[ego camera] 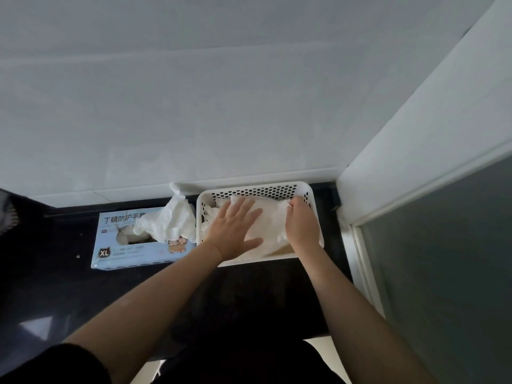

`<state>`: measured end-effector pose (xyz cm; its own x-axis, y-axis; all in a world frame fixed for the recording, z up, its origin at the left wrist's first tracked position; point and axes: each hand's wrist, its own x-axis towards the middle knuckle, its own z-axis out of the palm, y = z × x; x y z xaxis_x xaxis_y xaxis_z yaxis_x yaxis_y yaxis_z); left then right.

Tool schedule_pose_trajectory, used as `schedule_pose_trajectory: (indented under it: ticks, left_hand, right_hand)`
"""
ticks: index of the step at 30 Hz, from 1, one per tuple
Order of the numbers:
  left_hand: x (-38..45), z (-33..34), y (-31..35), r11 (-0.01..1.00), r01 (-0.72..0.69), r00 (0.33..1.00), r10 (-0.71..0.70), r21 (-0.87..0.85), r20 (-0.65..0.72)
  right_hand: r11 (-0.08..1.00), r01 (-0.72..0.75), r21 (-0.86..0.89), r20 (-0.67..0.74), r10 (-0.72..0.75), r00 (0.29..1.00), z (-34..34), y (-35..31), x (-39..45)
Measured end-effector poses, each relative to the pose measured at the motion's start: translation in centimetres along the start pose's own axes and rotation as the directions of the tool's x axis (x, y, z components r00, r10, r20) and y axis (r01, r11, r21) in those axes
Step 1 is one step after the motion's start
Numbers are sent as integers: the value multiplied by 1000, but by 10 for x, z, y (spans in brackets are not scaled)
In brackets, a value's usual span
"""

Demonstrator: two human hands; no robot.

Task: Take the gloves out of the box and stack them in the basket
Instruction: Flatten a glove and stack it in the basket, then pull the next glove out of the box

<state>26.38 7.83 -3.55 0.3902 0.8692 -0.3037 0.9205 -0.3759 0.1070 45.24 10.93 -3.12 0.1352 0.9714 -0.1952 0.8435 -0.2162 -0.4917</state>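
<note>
White gloves (270,225) lie spread in a flat layer inside the white perforated plastic basket (260,189), which sits on the dark countertop (55,286) against the white wall (194,106). The left hand (235,231) lies palm-down on the gloves with its fingers straight and spread, pressing them flat. The right hand (302,223) is at the right side of the basket, its fingers curled over the far edge of the top glove; it seems to pinch that edge, though the fingertips are hidden behind the knuckles. Just left of the basket, touching its side, lies the light blue glove box (110,245), marked XL, with a crumpled white glove (169,220) sticking up out of its top opening. To the right stands a frosted glass door (443,273) in a pale frame.
</note>
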Motion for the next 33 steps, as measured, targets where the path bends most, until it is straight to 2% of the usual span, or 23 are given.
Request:
schedule_pose_trajectory:
  ticks: [5, 9, 11, 12, 13, 14, 15, 16, 18, 20, 22, 24, 26, 29, 33]
  left_hand:
    - [-2, 15, -10, 996, 65, 995, -68, 54, 67]
    - [0, 10, -7, 998, 65, 997, -65, 16, 38]
    - [-3, 4, -7, 995, 67, 994, -72, -73, -78]
    - [-7, -1, -9, 990, 52, 978, -77, -129, -195]
    - [-12, -5, -13, 986, 25, 932, -84, -167, -353]
    - [-16, -8, -18, 985, 7, 850, -98, -175, -518]
    - [-21, -12, -26, 983, 32, 763, -139, -178, -631]
    - [-27, -14, -35, 976, 100, 706, -208, -195, -677]
    - [-43, -19, -54, 920, 287, 663, -392, -267, -638]
    - [-57, -23, -75, 822, 439, 637, -569, -362, -520]
    - [-72, -29, -100, 685, 530, 630, -713, -500, -309]
    - [-76, -34, -116, 549, 563, 614, -778, -618, -131]
    - [-89, -36, -132, 483, 530, 630, -775, -697, -58]
    - [-106, -47, -145, 418, 390, 668, -741, -820, -60]
    - [-125, -78, -154, 238, 211, 713, -701, -948, -17]
  right_hand:
    - [1000, 7, -27, -28, -7, 1000, -3, -2, 3]
    - [997, 21, -71, -54, -25, 998, -4, -7, 2]
    - [988, 40, -152, -110, -57, 992, -5, -12, 1]
    - [980, 45, -195, -138, -73, 988, -4, -17, -1]
    - [975, 56, -216, -169, -94, 981, -2, -22, -3]
    - [975, 71, -210, -188, -112, 976, -1, -28, -6]
    - [977, 91, -191, -201, -129, 971, 1, -35, -9]
    - [979, 108, -171, -203, -142, 969, 4, -41, -12]
    - [979, 140, -145, -192, -167, 967, 11, -56, -21]
    - [979, 168, -115, -173, -186, 967, 19, -73, -31]
    - [976, 195, -96, -154, -208, 966, 28, -95, -42]
    - [977, 198, -79, -136, -208, 969, 31, -108, -47]
    - [977, 205, -63, -129, -212, 969, 35, -126, -55]
    - [974, 228, 14, -100, -225, 969, 38, -151, -64]
    - [950, 259, 173, -46, -255, 966, 37, -185, -76]
